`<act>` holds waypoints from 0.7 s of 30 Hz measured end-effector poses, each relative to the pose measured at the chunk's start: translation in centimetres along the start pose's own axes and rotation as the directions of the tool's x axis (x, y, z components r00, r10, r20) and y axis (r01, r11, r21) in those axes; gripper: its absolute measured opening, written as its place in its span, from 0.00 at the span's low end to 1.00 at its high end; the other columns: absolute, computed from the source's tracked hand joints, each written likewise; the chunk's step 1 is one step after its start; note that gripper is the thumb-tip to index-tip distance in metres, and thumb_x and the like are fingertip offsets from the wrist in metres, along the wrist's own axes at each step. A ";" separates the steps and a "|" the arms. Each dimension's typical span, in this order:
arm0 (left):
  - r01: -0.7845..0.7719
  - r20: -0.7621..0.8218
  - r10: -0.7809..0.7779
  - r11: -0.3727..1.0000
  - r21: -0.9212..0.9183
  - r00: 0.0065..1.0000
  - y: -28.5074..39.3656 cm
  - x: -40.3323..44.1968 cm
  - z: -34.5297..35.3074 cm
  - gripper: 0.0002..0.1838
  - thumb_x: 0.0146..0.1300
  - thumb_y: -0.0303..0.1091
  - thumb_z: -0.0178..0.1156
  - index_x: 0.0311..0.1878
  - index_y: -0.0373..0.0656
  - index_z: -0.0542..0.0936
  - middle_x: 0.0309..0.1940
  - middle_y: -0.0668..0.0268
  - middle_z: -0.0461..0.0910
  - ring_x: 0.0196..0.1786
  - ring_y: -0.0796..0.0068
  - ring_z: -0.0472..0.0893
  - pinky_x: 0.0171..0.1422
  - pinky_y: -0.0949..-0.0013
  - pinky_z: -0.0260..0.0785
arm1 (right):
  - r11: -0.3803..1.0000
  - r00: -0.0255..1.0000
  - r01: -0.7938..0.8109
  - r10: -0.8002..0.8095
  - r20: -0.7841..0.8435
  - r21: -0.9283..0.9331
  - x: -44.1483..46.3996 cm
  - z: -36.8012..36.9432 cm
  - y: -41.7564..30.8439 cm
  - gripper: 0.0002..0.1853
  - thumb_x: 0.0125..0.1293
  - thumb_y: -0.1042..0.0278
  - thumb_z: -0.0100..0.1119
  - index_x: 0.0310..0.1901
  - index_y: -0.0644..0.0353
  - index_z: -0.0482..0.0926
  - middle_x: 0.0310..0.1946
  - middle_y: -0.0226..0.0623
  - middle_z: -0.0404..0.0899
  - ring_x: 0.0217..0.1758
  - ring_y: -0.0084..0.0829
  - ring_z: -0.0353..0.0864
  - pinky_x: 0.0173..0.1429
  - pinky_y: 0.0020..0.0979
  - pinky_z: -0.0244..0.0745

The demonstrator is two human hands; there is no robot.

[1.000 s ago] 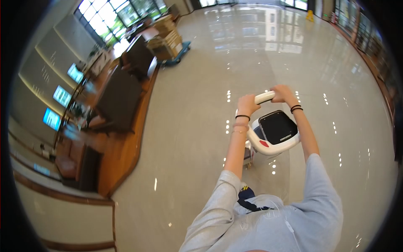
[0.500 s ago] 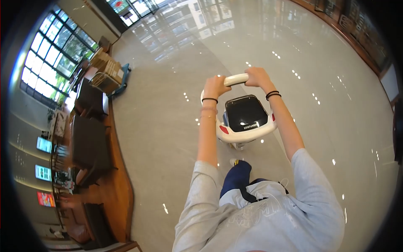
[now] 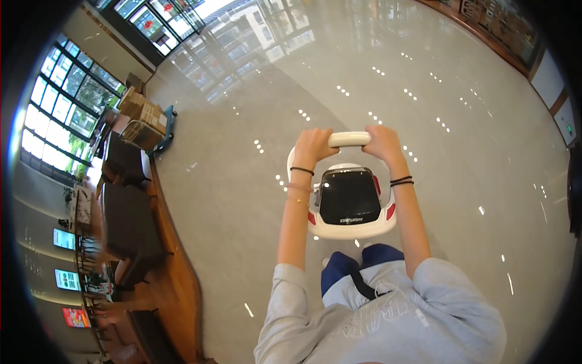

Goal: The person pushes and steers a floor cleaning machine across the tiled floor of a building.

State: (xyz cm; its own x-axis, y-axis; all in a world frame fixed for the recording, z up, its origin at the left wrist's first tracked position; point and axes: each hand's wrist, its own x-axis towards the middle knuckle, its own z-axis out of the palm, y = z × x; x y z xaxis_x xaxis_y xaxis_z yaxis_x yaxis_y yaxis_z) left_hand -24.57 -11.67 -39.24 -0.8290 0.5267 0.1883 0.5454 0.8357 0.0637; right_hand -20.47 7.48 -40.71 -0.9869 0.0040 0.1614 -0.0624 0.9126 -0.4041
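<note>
A white loop-shaped handle (image 3: 350, 139) belongs to a device with a glossy black panel (image 3: 350, 195) and red patches at its lower corners. My left hand (image 3: 314, 145) is wrapped round the left part of the handle's far bar. Round the right part of the same bar, my right hand (image 3: 383, 145) is closed. A short stretch of white bar shows between the two hands. The black panel lies nearer my body than the hands, between my forearms. The device's lower part is hidden beneath the panel.
Dark chairs (image 3: 130, 221) stand on a raised wooden platform (image 3: 176, 291) at the left. Beyond them, cardboard boxes (image 3: 148, 116) sit on a blue trolley (image 3: 168, 130). Glass doors (image 3: 154, 24) are at the far left. Glossy floor (image 3: 242, 200) surrounds the device.
The view has turned, so the chairs, boxes and doors sit further left. The device now lies squarely before my body, its panel nearer to me. Both hands have stayed on the handle.
</note>
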 end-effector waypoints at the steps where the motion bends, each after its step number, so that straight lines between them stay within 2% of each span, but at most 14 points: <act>1: 0.016 -0.008 -0.016 1.000 -0.017 1.000 0.1 -0.5 0.2 0.17 0.38 0.48 0.65 0.28 0.46 0.78 0.21 0.59 0.78 0.29 0.58 0.79 0.33 0.59 0.71 | 1.000 1.000 -0.014 0.013 0.008 0.005 -0.6 0.2 -0.1 0.13 0.37 0.62 0.65 0.28 0.55 0.78 0.26 0.39 0.79 0.33 0.40 0.79 0.37 0.37 0.73; 5: -0.025 -0.001 0.025 0.998 -0.061 1.000 0.3 -1.6 0.9 0.16 0.38 0.47 0.65 0.28 0.47 0.79 0.20 0.59 0.78 0.29 0.57 0.79 0.34 0.59 0.71 | 1.000 1.000 -0.003 0.003 0.007 0.003 -1.7 0.8 0.9 0.16 0.35 0.62 0.66 0.29 0.54 0.77 0.26 0.40 0.78 0.33 0.41 0.78 0.36 0.39 0.73; 7: -0.086 -0.025 0.085 0.994 -0.062 0.996 0.0 -2.3 1.5 0.17 0.39 0.48 0.65 0.30 0.47 0.79 0.24 0.58 0.79 0.30 0.55 0.79 0.35 0.59 0.72 | 0.999 0.999 0.036 -0.037 0.023 0.034 -2.5 1.6 0.8 0.17 0.35 0.60 0.67 0.31 0.54 0.78 0.27 0.40 0.79 0.34 0.41 0.78 0.38 0.39 0.73; 8: -0.051 -0.006 0.050 0.996 -0.077 0.999 0.7 -3.0 1.1 0.17 0.39 0.48 0.65 0.30 0.47 0.80 0.25 0.58 0.79 0.32 0.55 0.79 0.36 0.58 0.72 | 0.999 1.000 0.024 -0.024 -0.008 0.033 -2.6 1.7 0.4 0.17 0.35 0.60 0.67 0.31 0.54 0.78 0.27 0.40 0.79 0.34 0.41 0.78 0.38 0.39 0.73; 10: -0.101 -0.033 0.098 0.989 -0.111 0.995 0.9 -5.4 1.9 0.17 0.38 0.48 0.65 0.30 0.47 0.80 0.25 0.58 0.79 0.32 0.55 0.79 0.37 0.58 0.72 | 0.998 0.999 0.015 -0.013 0.041 -0.065 -4.9 1.8 0.6 0.19 0.34 0.58 0.69 0.31 0.53 0.78 0.28 0.40 0.79 0.35 0.42 0.78 0.39 0.39 0.73; 12: -0.143 -0.098 0.128 0.976 -0.164 0.987 2.2 -6.3 1.6 0.17 0.38 0.48 0.65 0.30 0.47 0.80 0.25 0.58 0.79 0.32 0.55 0.79 0.37 0.58 0.72 | 0.999 0.997 -0.009 0.012 0.078 -0.051 -7.7 0.9 0.1 0.20 0.34 0.56 0.69 0.31 0.53 0.77 0.28 0.40 0.79 0.36 0.43 0.78 0.40 0.39 0.73; 14: -0.112 0.006 0.116 0.973 -0.200 0.993 2.8 -8.2 0.7 0.15 0.38 0.45 0.65 0.29 0.48 0.80 0.24 0.60 0.79 0.31 0.59 0.80 0.37 0.60 0.73 | 0.996 0.996 -0.033 0.039 0.083 -0.079 -9.1 0.1 -0.9 0.20 0.34 0.56 0.69 0.31 0.54 0.77 0.28 0.41 0.79 0.36 0.43 0.78 0.40 0.39 0.73; 15: -0.116 0.009 0.121 0.966 -0.230 0.993 3.2 -8.5 0.2 0.15 0.38 0.45 0.65 0.29 0.48 0.80 0.24 0.60 0.79 0.31 0.59 0.80 0.37 0.60 0.73 | 0.996 0.993 -0.057 0.063 0.101 -0.068 -10.5 -0.1 -1.2 0.20 0.34 0.56 0.69 0.31 0.54 0.77 0.28 0.41 0.78 0.36 0.43 0.78 0.41 0.39 0.73; 16: -0.132 -0.007 0.134 0.961 -0.241 0.991 3.4 -9.1 0.1 0.15 0.38 0.45 0.65 0.29 0.48 0.80 0.24 0.60 0.79 0.31 0.59 0.80 0.37 0.60 0.73 | 0.998 0.998 -0.025 0.028 0.051 -0.061 -11.4 0.2 -1.2 0.19 0.35 0.57 0.69 0.31 0.55 0.77 0.28 0.41 0.79 0.36 0.42 0.78 0.40 0.39 0.72; 18: -0.118 0.016 0.127 0.959 -0.258 0.992 4.5 -11.5 0.7 0.15 0.37 0.44 0.65 0.29 0.48 0.80 0.24 0.60 0.79 0.31 0.59 0.80 0.36 0.60 0.73 | 0.996 0.992 -0.060 0.066 0.106 -0.060 -13.8 -0.5 -1.3 0.18 0.36 0.57 0.68 0.31 0.54 0.77 0.28 0.40 0.79 0.36 0.42 0.78 0.40 0.38 0.72; 21: -0.104 -0.005 0.105 0.972 -0.213 0.994 2.7 -11.6 0.2 0.14 0.37 0.44 0.65 0.29 0.49 0.81 0.23 0.60 0.79 0.30 0.59 0.80 0.35 0.61 0.73 | 0.997 0.990 -0.072 0.076 0.120 -0.038 -13.0 -0.9 -4.0 0.18 0.36 0.58 0.68 0.31 0.54 0.77 0.28 0.39 0.79 0.35 0.40 0.78 0.40 0.37 0.72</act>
State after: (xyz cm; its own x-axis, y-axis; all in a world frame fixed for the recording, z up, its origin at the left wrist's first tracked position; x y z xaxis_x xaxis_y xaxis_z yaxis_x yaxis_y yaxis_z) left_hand -13.51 -15.50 -41.44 -0.7665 0.6108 0.1986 0.6422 0.7243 0.2508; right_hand -7.25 4.11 -40.37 -0.9995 0.0238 0.0208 0.0141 0.9250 -0.3797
